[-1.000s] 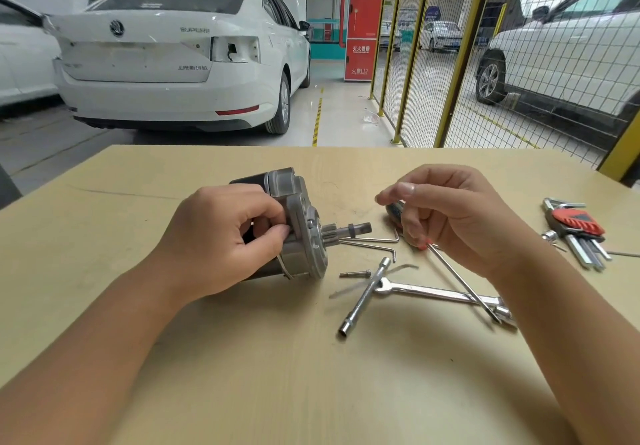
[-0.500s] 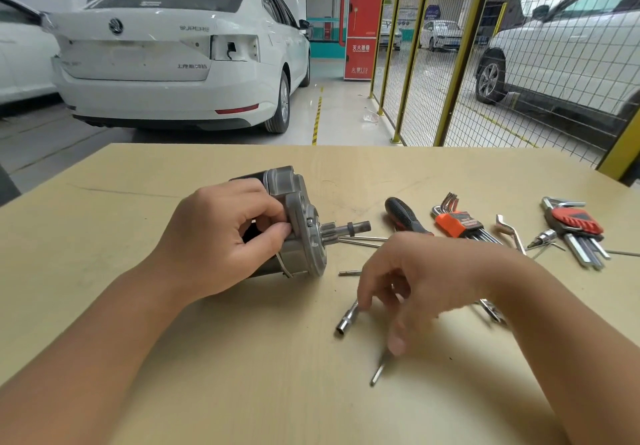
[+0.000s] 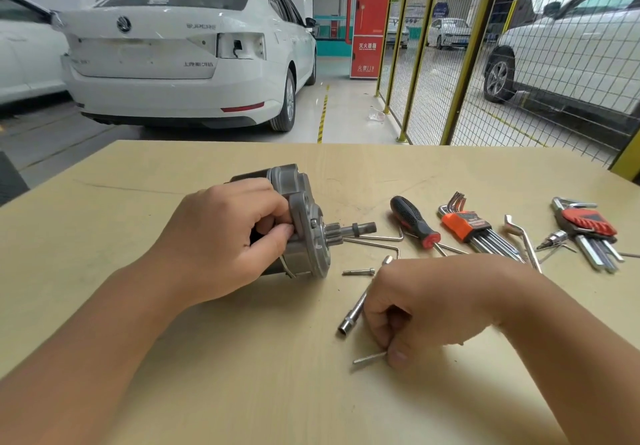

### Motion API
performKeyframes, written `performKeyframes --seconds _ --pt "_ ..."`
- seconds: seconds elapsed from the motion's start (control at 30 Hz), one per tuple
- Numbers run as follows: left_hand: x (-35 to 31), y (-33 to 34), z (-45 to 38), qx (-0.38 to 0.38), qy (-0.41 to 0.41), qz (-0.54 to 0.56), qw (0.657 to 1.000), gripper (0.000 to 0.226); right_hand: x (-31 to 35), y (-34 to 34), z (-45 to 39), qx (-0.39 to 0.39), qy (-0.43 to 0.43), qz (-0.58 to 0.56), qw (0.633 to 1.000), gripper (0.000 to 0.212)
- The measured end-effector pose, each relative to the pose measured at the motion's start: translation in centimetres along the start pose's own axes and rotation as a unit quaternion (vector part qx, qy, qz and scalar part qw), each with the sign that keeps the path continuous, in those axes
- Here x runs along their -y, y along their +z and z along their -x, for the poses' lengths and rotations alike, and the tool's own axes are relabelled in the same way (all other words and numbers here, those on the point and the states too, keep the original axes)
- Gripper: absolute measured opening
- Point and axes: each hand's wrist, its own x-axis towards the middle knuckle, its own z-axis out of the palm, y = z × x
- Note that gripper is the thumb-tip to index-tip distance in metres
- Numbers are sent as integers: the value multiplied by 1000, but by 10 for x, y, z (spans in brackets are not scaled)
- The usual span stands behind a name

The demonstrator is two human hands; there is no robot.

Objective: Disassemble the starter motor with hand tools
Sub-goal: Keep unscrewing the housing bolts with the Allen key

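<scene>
Quite a bit is covered up here. Our left hand (image 3: 221, 247) wraps over the grey metal starter motor (image 3: 301, 223) lying on its side at the centre of the pale wooden desk (image 3: 138, 392), so we only see its cast end plate and the pinion shaft poking out to the right; the dark body behind is mostly hidden under the fingers. Our right hand (image 3: 422, 309), lower right of centre, is curled down on a thin silver L-shaped hex key (image 3: 369, 358), pinching it against the desk. Only one short end sticks out, the rest is under the hand. That hand also hides most of the silver T-handle socket wrench (image 3: 353, 313), just its socket end and a bit of top showing.

Holders: an orange plastic clip (image 3: 465, 224) holds a set of hex keys at right centre, and a red clip (image 3: 588, 221) further right holds another set. A black-handled screwdriver with red collar (image 3: 414, 221) lies between motor and orange clip, and a small loose bolt (image 3: 358, 272) sits just below the shaft.
</scene>
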Motion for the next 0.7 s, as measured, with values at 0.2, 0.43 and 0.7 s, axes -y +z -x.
performKeyframes --seconds 0.2,0.43,0.7 --pt "0 4 0 -10 -6 10 1000 19 -14 -9 4 -156 -138 -233 950 10" --pt "1 6 -1 -29 -7 37 999 10 -18 -4 -18 -445 -128 -236 854 13" --pt "2 6 -1 -26 -5 55 998 10 -8 3 -29 -495 -119 -247 824 16"
